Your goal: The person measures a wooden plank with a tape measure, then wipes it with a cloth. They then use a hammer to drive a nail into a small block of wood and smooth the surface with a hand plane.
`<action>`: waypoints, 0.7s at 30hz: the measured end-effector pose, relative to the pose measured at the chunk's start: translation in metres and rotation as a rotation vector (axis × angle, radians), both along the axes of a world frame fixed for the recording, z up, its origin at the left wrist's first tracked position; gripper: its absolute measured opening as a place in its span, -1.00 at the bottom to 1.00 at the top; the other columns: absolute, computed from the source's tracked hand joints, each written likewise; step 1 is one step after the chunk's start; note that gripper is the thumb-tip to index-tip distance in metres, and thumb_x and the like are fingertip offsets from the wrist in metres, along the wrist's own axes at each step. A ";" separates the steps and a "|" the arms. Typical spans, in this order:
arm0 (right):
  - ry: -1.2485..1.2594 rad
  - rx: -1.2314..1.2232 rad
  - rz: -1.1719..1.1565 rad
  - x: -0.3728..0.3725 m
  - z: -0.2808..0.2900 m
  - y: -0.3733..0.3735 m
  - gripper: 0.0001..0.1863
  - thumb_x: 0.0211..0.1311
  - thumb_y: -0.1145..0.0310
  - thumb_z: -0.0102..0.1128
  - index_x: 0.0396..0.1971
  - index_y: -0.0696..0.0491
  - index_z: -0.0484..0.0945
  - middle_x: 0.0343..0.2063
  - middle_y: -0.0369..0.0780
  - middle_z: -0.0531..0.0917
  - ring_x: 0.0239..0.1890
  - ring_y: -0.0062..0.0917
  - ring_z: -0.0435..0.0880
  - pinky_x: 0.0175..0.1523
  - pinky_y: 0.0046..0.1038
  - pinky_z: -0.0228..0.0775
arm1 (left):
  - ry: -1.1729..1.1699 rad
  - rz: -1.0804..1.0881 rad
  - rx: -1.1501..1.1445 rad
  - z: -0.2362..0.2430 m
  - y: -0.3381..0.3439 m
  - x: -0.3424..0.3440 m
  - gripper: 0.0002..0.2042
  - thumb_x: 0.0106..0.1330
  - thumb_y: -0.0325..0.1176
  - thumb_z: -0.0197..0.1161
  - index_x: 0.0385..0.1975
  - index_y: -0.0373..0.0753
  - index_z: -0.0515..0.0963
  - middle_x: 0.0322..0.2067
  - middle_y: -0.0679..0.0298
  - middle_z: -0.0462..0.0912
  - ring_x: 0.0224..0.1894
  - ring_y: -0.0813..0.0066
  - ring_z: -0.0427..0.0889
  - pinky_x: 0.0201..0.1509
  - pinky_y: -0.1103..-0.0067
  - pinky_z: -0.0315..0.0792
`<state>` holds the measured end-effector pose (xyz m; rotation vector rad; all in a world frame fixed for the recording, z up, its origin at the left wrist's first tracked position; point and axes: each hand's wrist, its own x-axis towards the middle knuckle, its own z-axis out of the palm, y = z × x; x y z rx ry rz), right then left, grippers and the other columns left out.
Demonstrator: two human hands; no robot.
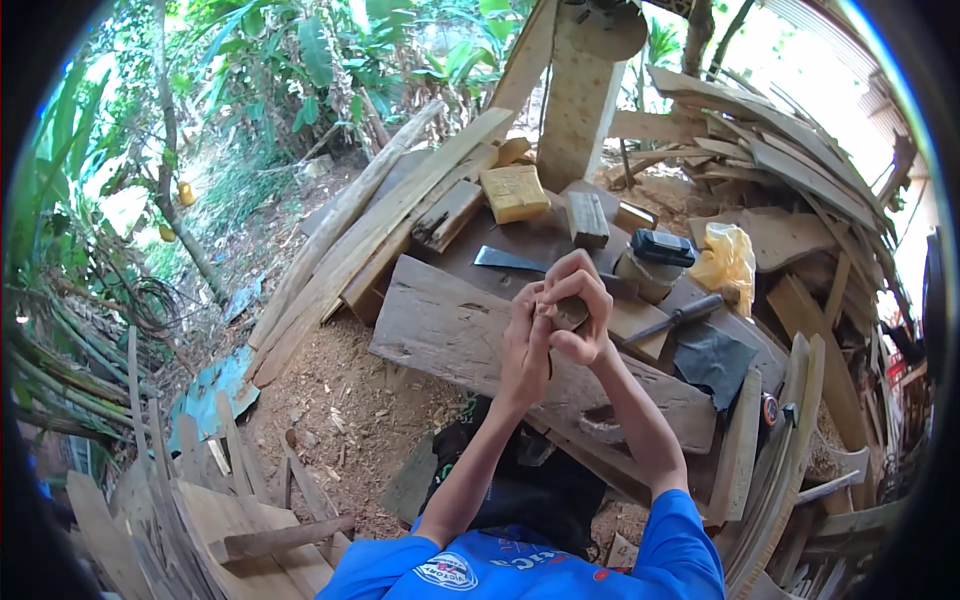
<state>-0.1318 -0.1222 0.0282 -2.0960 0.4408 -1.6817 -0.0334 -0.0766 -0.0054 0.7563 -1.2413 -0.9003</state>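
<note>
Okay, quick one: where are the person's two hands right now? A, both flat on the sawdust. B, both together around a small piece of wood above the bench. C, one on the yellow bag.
B: the left hand and right hand meet around a small piece of wood above the plank bench, apart from the yellow bag.

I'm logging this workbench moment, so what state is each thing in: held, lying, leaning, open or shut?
Small wooden piece: held between both hands.
Left hand: closed on the piece.
Right hand: fingers curled over the piece.
Chisel: lying flat, untouched.
Metal blade: lying flat on the bench.
Yellow block: resting on planks.
Yellow plastic bag: crumpled, lying loose.
Upright board: leaning, standing behind the bench.
</note>
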 end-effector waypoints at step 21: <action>-0.609 0.722 0.265 -0.015 -0.059 -0.017 -0.54 0.31 0.07 -0.26 0.09 0.04 0.17 -0.03 -0.27 0.37 0.06 -0.52 0.33 0.11 -0.48 0.20 | -0.839 0.302 -0.360 0.007 -0.058 -0.039 -0.30 0.25 -0.03 -0.03 0.23 -0.40 -0.04 0.23 -0.16 -0.04 0.30 -0.05 -0.06 0.30 0.28 -0.12</action>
